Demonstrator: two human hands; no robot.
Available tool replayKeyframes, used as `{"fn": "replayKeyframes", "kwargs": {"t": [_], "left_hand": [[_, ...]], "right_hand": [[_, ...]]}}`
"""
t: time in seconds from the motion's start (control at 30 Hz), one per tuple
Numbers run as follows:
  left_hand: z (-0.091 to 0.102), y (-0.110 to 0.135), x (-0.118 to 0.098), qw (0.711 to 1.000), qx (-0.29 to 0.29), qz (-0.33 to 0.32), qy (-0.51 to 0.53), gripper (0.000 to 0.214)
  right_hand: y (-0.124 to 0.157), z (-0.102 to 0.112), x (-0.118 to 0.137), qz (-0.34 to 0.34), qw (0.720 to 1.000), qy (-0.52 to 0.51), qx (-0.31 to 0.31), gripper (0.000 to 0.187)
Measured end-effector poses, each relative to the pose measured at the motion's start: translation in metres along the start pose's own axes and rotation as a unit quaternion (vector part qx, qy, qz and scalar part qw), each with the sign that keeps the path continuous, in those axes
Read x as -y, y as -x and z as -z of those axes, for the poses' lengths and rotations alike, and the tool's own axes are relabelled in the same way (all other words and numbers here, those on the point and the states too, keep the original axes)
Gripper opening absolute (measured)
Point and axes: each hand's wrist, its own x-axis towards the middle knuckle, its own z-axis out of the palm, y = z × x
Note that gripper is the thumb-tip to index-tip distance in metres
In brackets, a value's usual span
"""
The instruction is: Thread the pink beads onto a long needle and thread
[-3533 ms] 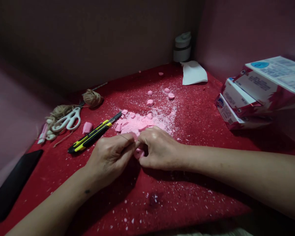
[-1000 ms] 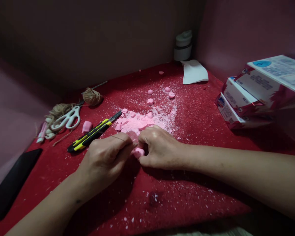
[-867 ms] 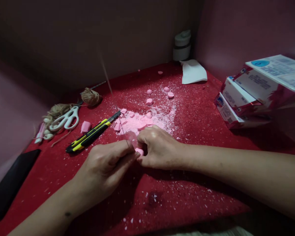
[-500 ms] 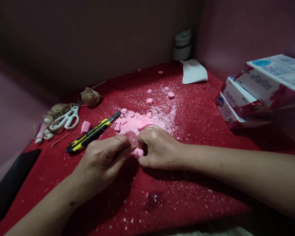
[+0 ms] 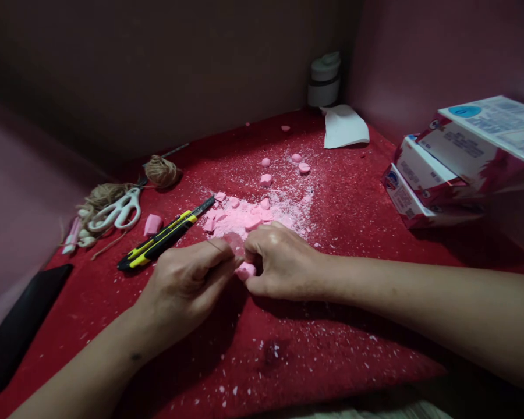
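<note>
My right hand [image 5: 279,262] is closed round a small pink piece of soap [image 5: 245,271], its fingers curled over the far side and the thumb below. Against the left side of that piece, my left hand [image 5: 192,273] is pinched on a thin brown strand of twine [image 5: 218,247], part of which sticks out above the fingers. The fingertips hide where strand and soap meet. Just beyond both hands lies a heap of pink soap chunks and shavings [image 5: 240,215]. A yellow and black utility knife [image 5: 166,235] with its blade extended rests left of the heap.
White-handled scissors [image 5: 119,210], a ball of twine [image 5: 161,171] and a pink block [image 5: 152,224] lie left. A black flat object [image 5: 21,326] is at the left edge. Stacked boxes [image 5: 471,145] stand right; white paper [image 5: 344,127] and a lidded container [image 5: 324,80] sit behind.
My left hand has shifted very slightly right, toward the soap piece. My right hand and the things on the table stay where they were.
</note>
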Motion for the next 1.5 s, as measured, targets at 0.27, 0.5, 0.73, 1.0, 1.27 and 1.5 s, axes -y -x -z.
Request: {"fn": "replayKeyframes", "kwargs": {"t": [0.27, 0.5, 0.73, 1.0, 1.27, 1.5], "left_hand": [[-0.008, 0.004, -0.005, 0.998, 0.015, -0.002, 0.066, 0.009], [-0.006, 0.000, 0.002, 1.000, -0.013, -0.001, 0.021, 0.013], [-0.002, 0.007, -0.005, 0.998, 0.026, 0.009, 0.055, 0.009], [-0.008, -0.002, -0.004, 0.994, 0.020, 0.043, 0.094, 0.012], [-0.012, -0.004, -0.002, 0.970, 0.010, 0.159, 0.186, 0.016], [-0.010, 0.000, 0.001, 0.981, -0.011, 0.138, 0.136, 0.017]], "right_hand": [[0.000, 0.000, -0.001, 0.018, 1.000, -0.004, 0.003, 0.007], [0.000, 0.002, 0.001, 0.003, 1.000, 0.012, 0.008, 0.010], [0.000, 0.001, -0.001, 0.020, 1.000, -0.007, 0.005, 0.008], [0.001, 0.001, -0.001, 0.018, 1.000, 0.000, 0.002, 0.006], [0.000, 0.000, 0.000, 0.018, 1.000, 0.009, -0.003, 0.008], [0.001, 0.000, 0.000, 0.020, 1.000, 0.003, -0.012, 0.013]]}}
